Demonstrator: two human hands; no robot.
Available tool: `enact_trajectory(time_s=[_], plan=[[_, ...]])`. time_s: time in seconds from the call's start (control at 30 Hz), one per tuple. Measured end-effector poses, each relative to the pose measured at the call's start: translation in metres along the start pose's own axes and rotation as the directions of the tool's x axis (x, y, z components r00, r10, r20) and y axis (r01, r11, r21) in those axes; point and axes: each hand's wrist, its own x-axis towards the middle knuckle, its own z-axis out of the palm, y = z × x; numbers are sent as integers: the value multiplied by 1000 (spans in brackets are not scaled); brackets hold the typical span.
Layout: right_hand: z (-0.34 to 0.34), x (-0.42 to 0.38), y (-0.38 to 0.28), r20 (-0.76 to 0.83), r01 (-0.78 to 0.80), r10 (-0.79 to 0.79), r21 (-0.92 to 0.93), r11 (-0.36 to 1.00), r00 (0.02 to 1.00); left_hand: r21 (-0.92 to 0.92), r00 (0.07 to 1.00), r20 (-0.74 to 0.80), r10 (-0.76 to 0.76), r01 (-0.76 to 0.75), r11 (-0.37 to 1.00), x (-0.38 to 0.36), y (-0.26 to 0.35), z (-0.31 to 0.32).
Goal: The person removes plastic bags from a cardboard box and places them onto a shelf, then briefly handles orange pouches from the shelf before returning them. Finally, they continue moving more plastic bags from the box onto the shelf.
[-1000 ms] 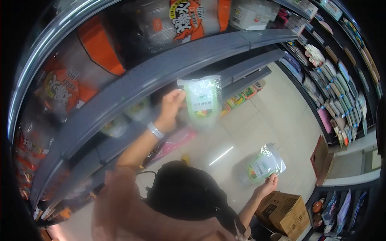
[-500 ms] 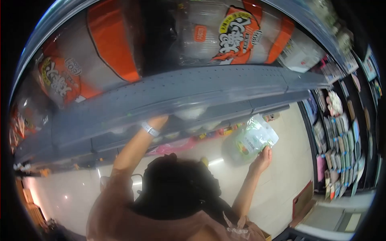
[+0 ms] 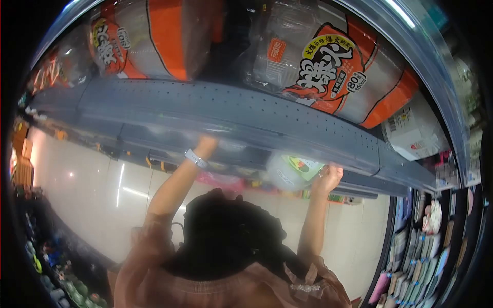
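Observation:
At the shelf's front edge, my right hand [image 3: 329, 178] is closed on the right side of a clear plastic packet [image 3: 290, 172] with a green-and-white label. The packet looks rounded and pale inside, and the shelf's see-through front strip overlaps its upper part. To the left, my left hand [image 3: 207, 147] reaches in under the same shelf edge [image 3: 169, 115], a pale-banded watch [image 3: 195, 157] on its wrist. Its fingers are blurred and hidden behind the strip. A whitish rounded shape shows faintly just right of these fingers.
Large clear packs with orange labels [image 3: 328, 66] stand on the upper shelf, beside a white pack [image 3: 416, 131]. A pink item [image 3: 221, 180] lies low beneath the shelf. On the right, a rack holds many folded goods [image 3: 421, 267]. Pale tiled floor [image 3: 97, 190] shows below.
My right hand has brought the packet up and left, from over the floor to the shelf edge. My left hand stays at the shelf. The view has turned, tilting the shelf differently.

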Motion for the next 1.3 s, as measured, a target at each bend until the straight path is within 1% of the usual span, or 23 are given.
enact_trajectory(time_s=[0.1,0.17,0.2,0.23,0.27,0.33,0.37,0.4,0.43,0.47,0.5,0.53,0.67,0.73,0.87,0.93,1.03,1.07,1.1,1.17,1.2,1.27,1.3], plan=[[5,17,17,94,120,-125,61,991,988,137,998,-63,20,-11,991,-11,3,4],[-1,24,26,120,70,-82,99,993,989,194,995,-100,10,10,981,-23,12,6],[-13,32,41,250,367,-295,-324,872,922,40,961,-274,-30,43,998,-32,31,6],[-25,37,58,451,609,-410,-616,500,792,-113,897,-432,-88,43,993,-41,55,4],[-36,41,80,459,610,-402,-605,512,792,-14,864,-501,39,-54,998,-51,92,-7],[-52,48,116,470,621,-413,-661,421,780,24,883,-469,32,-24,999,-73,83,9],[-48,49,110,473,624,-413,-653,429,778,49,903,-429,25,-4,999,-81,77,17],[-38,47,94,373,469,-304,-521,713,877,-13,930,-367,14,-20,1000,-89,74,23],[-30,41,78,303,248,-146,-333,910,942,-8,928,-373,10,-14,1000,-95,79,25],[-27,34,63,307,244,-141,-331,912,941,-94,956,-276,-96,73,993,-99,84,27],[-27,25,48,413,323,-100,-516,794,905,-172,967,-170,-191,162,972,-100,87,29],[-30,17,40,504,410,-36,-658,631,863,-73,975,-164,-152,142,987,-101,73,37],[-43,-1,44,546,470,-40,-679,564,837,-58,975,-160,-152,145,988,-96,62,47],[-48,-3,52,511,422,45,-753,504,858,-110,966,-155,-209,193,975,-92,63,48],[-37,14,80,496,402,119,-802,442,860,-70,963,-205,-177,166,984,-84,40,56],[-33,24,108,483,391,82,-787,477,872,-17,963,-178,-202,202,979,-86,52,49],[-23,24,121,480,399,13,-744,536,877,-75,958,-163,-237,228,971,-108,39,53],[-20,19,116,423,285,96,-745,603,901,-136,965,-167,-204,183,974,-121,41,47],[-19,15,112,369,164,187,-738,655,911,-138,959,-183,-217,194,971,-136,39,43],[-43,11,138,402,231,159,-759,608,902,-179,907,-43,-419,405,896,-172,35,33],[-48,9,141,455,299,104,-724,622,885,-185,897,-69,-437,419,889,-195,29,29],[-52,4,139,535,393,27,-653,647,844,-202,901,-7,-435,425,883,-252,13,23],[-50,1,134,566,419,9,-621,663,824,-169,842,-11,-539,530,831,-281,5,23]])
